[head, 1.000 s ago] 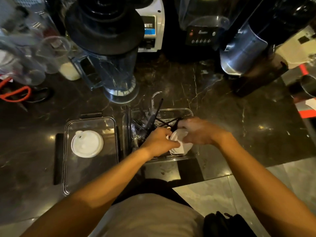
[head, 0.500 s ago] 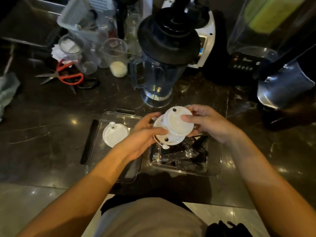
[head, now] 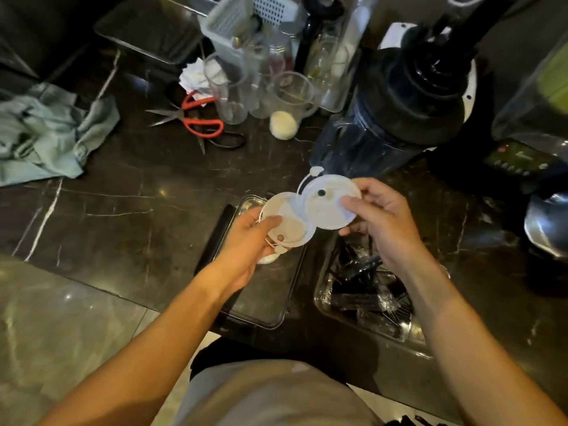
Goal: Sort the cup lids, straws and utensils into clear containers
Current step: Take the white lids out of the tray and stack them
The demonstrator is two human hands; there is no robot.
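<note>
From the head camera, both hands are raised over the near edge of the dark marble bench [head: 129,192], each with a white cup lid. The left hand [head: 246,244] has its grip curled round one lid [head: 289,224], thumb laid across the top and fingers beneath; a further white lid edge shows under that hand, though whether it is held or lying in the container below cannot be told. The right hand [head: 381,219] pinches a second lid [head: 330,204] by its rim between thumb and fingertips, the lid tilted toward the camera and overlapping the first lid's right edge.

Under the left hand a clear rectangular container [head: 264,302] sits at the near edge of the bench. Just beside it to the right, a second clear container [head: 365,302] holds a tangle of black straws and utensils [head: 362,272] in clear wrap.

Toward the far edge stand a dark blender jar [head: 396,118], several clear measuring cups [head: 289,96] and red-handled scissors [head: 196,118]. A crumpled pale green cloth [head: 46,133] lies at the left edge.
</note>
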